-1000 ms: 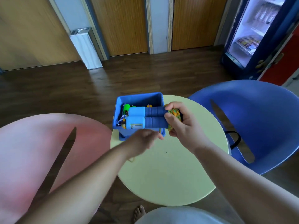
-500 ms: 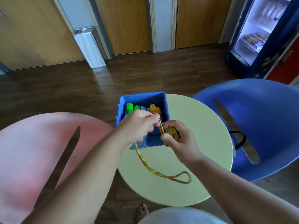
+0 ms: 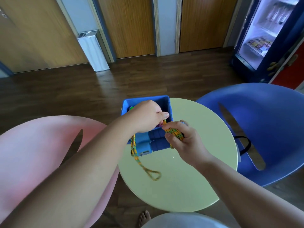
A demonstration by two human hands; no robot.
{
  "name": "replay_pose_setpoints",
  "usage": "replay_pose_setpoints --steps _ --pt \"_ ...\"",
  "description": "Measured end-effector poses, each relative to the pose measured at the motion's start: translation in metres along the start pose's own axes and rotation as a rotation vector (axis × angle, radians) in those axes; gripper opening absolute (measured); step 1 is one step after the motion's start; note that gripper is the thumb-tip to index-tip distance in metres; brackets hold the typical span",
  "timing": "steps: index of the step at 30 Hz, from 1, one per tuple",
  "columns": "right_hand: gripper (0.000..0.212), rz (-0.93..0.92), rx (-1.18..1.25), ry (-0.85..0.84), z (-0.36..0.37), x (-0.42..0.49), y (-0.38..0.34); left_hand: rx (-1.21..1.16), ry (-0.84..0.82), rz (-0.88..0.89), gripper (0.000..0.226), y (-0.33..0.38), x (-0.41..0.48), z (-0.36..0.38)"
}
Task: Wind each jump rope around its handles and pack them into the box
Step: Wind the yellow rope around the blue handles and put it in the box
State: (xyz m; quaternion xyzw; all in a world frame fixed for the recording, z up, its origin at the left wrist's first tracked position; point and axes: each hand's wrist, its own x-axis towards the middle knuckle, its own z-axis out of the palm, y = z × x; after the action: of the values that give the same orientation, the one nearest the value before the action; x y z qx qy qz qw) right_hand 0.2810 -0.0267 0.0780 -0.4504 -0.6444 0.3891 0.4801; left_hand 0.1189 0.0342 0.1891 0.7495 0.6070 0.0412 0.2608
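pair of blue handles (image 3: 158, 145) side by side at the near edge of the box (image 3: 170, 104), long axis left-right, pale ends toward the pink chair (image 3: 41, 145), right hand (image 3: 182, 140) grip wrapped round them, left hand (image 3: 146, 116) grip pinching the rope (image 3: 134, 145), loop trailing on the bench (image 3: 189, 178)

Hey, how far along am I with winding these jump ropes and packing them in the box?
Done: coloured pieces, likely other ropes, show inside the blue box. In hand: your right hand grips the blue handles with several turns of rope on them, and your left hand pinches the rope. Left: the loose loop hanging over the table needs winding, then this bundle goes in the box.
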Motion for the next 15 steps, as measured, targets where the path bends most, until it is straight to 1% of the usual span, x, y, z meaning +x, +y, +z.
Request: replay_pose_setpoints --steps 2,5,7,9,10,13,15 --pt "0.032 0.025 -0.016 -0.015 -0.005 0.002 0.002 0.005 -0.056 -0.026 0.044 -0.002 0.001 -0.010" --pt "0.037 0.046 -0.032 0.017 -0.013 0.001 0.007 0.025 -0.184 -0.041 0.040 -0.012 0.002 -0.035" --pt "0.038 0.074 -0.028 0.024 -0.017 -0.001 0.011 0.017 -0.218 0.001 0.027 -0.020 0.003 -0.053" --pt "0.037 0.076 -0.025 0.015 -0.018 -0.004 0.011 -0.021 -0.140 0.113 0.013 -0.024 0.005 -0.064" --pt "0.035 0.068 -0.013 0.013 -0.018 -0.005 0.009 -0.045 -0.081 0.169 0.010 -0.025 0.007 -0.066" --pt "0.024 0.048 0.074 0.023 -0.015 -0.005 -0.004 -0.126 0.088 0.255 0.007 -0.042 0.021 -0.055" --pt "0.019 0.031 0.133 0.030 -0.014 -0.004 -0.013 -0.211 0.137 0.271 0.007 -0.058 0.031 -0.040"
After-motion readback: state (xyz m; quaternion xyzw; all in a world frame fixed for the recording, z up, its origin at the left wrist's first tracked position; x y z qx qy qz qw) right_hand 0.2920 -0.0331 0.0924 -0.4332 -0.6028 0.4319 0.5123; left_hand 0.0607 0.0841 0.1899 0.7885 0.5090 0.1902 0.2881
